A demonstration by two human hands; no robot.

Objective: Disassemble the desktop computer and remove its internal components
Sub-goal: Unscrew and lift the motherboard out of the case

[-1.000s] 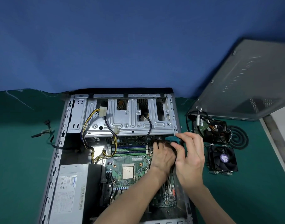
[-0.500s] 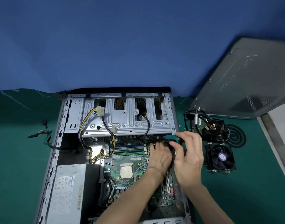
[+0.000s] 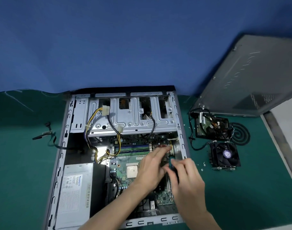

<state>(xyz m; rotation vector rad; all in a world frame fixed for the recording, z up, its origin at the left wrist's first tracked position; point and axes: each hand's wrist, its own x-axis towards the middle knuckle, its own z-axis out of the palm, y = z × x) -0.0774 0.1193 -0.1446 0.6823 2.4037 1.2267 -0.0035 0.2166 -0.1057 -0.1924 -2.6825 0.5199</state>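
Note:
The open desktop case (image 3: 64, 146) lies flat on the green mat. Inside are the green motherboard (image 3: 123, 165) with its bare CPU (image 3: 132, 170), the RAM sticks (image 3: 132, 149), the grey power supply (image 3: 75, 188) at lower left and the metal drive cage (image 3: 132, 120) at the far end. My left hand (image 3: 150, 170) hovers over the board's right half, fingers stretched toward the right wall. Just beside it, my right hand (image 3: 186, 178) grips a small dark object (image 3: 172, 165) with a teal end, too blurred to identify. Both hands hide the board's expansion slots.
A grey side panel (image 3: 249, 77) leans against the blue backdrop at right. Below it lie a hard drive with cables (image 3: 211, 127), a coiled black cable (image 3: 239, 135), a cooler fan (image 3: 224, 155) and loose screws (image 3: 202, 165). Loose black cables (image 3: 49, 136) trail left of the case.
Both hands have drawn back from the drive cage's right corner toward me, over the board. The right hand now holds a dark object. The view has shifted slightly.

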